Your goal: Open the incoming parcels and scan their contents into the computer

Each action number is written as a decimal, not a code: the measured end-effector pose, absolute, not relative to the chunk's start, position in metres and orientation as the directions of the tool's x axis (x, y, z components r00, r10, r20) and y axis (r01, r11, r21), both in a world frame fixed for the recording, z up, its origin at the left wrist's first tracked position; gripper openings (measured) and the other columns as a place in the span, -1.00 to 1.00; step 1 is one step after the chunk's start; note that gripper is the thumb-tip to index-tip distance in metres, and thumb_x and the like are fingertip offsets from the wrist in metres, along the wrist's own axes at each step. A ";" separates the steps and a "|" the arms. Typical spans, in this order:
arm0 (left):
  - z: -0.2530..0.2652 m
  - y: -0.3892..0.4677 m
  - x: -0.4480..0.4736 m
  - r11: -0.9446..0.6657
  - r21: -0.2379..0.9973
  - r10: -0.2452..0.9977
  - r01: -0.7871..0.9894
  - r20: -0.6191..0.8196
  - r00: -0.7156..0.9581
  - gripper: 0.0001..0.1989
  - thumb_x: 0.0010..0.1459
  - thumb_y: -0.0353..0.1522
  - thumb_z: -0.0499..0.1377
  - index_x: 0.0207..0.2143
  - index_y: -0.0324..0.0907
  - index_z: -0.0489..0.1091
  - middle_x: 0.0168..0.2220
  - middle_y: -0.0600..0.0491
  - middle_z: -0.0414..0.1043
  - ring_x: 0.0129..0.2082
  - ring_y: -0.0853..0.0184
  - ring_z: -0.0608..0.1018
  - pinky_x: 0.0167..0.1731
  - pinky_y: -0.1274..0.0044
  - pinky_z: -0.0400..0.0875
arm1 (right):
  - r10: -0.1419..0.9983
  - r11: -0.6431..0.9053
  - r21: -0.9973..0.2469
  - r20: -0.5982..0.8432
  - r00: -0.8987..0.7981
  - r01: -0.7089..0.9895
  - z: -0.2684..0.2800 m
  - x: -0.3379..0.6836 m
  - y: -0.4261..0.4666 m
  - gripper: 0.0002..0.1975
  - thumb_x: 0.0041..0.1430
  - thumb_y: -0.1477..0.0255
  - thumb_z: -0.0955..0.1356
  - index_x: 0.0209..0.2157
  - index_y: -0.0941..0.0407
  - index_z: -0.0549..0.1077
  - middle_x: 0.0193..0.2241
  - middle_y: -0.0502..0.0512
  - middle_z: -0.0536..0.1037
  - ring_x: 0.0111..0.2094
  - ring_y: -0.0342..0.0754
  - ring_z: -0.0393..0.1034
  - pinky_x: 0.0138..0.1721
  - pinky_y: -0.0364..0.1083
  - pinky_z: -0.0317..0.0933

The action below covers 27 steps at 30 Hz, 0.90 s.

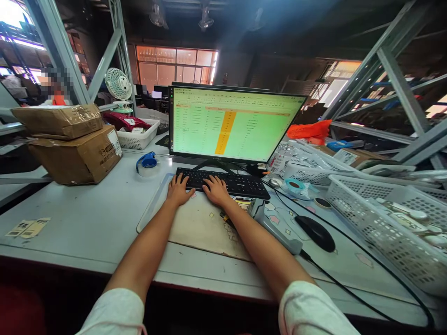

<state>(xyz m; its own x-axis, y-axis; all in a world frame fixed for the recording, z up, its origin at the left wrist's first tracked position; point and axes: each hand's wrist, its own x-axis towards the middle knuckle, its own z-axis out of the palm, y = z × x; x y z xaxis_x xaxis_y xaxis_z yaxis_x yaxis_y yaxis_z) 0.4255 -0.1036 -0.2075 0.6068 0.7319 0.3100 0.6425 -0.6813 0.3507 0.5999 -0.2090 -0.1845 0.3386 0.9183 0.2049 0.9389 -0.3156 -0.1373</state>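
Note:
Both my hands rest on a black keyboard (240,184) in front of a monitor (202,125) that shows a spreadsheet with an orange column. My left hand (179,190) lies over the keyboard's left end, fingers spread on the keys and thumb pointing right. Over the middle keys is my right hand (215,190), its fingers also apart. Neither hand holds anything. A grey barcode scanner (274,228) lies by my right forearm, with a cable running from its handle. Farther right, a black mouse (315,232) sits on the patterned desk mat (195,228).
Two cardboard boxes (78,158) are stacked at the left. A blue tape dispenser (146,163) stands nearer the keyboard. White plastic baskets (380,232) line the right side, and a cable crosses the desk there. Behind the boxes are a small fan (118,84) and a person (57,90).

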 end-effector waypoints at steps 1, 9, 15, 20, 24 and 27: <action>-0.207 -0.104 0.425 -0.678 0.350 0.735 0.646 0.302 0.608 -0.28 0.28 0.00 0.13 0.40 -0.07 0.16 0.49 -0.08 -0.07 0.46 -0.10 0.02 0.38 0.10 0.08 | 0.919 -0.317 -0.136 0.201 0.339 0.939 -0.184 0.601 -0.207 -0.51 0.47 0.19 0.16 0.32 0.00 0.34 0.43 0.17 0.13 0.45 0.22 -0.11 0.40 0.30 -0.21; -0.202 -0.107 0.424 -0.661 0.365 0.749 0.656 0.277 0.601 -0.25 0.27 0.04 0.13 0.41 -0.04 0.15 0.50 -0.07 -0.10 0.46 -0.12 0.00 0.39 0.10 0.03 | 0.892 -0.381 -0.178 0.187 0.412 0.907 -0.175 0.606 -0.201 -0.46 0.48 0.16 0.14 0.32 0.11 0.33 0.43 0.30 0.10 0.44 0.34 -0.14 0.35 0.40 -0.19; -0.202 -0.107 0.426 -0.659 0.360 0.751 0.660 0.264 0.605 -0.27 0.26 0.04 0.14 0.38 -0.05 0.20 0.51 -0.06 -0.14 0.46 -0.15 0.00 0.38 0.08 0.03 | 0.913 -0.306 -0.170 0.225 0.339 0.937 -0.177 0.595 -0.215 -0.53 0.47 0.19 0.19 0.21 0.13 0.44 0.39 0.27 0.19 0.42 0.21 -0.06 0.39 0.24 -0.18; -0.204 -0.106 0.426 -0.665 0.357 0.745 0.656 0.268 0.610 -0.26 0.28 0.05 0.10 0.40 -0.06 0.17 0.51 -0.05 -0.16 0.46 -0.15 -0.01 0.39 0.08 0.02 | 0.910 -0.318 -0.189 0.214 0.355 0.929 -0.179 0.598 -0.219 -0.48 0.46 0.15 0.19 0.25 0.13 0.40 0.39 0.28 0.18 0.43 0.23 -0.09 0.39 0.24 -0.19; -0.204 -0.106 0.425 -0.665 0.359 0.746 0.655 0.264 0.612 -0.25 0.28 0.04 0.10 0.42 -0.04 0.12 0.51 -0.05 -0.15 0.47 -0.13 -0.02 0.39 0.08 0.01 | 0.887 -0.370 -0.217 0.206 0.413 0.903 -0.178 0.610 -0.208 -0.42 0.46 0.07 0.17 0.26 0.18 0.36 0.44 0.32 0.04 0.46 0.32 -0.26 0.38 0.36 -0.27; -0.204 -0.106 0.425 -0.665 0.355 0.745 0.657 0.261 0.614 -0.25 0.28 0.04 0.09 0.42 -0.03 0.12 0.51 -0.05 -0.14 0.47 -0.12 -0.03 0.39 0.08 0.01 | 0.876 -0.399 -0.236 0.189 0.444 0.886 -0.175 0.615 -0.200 -0.39 0.45 0.04 0.16 0.23 0.22 0.36 0.44 0.36 0.04 0.45 0.36 -0.25 0.36 0.43 -0.26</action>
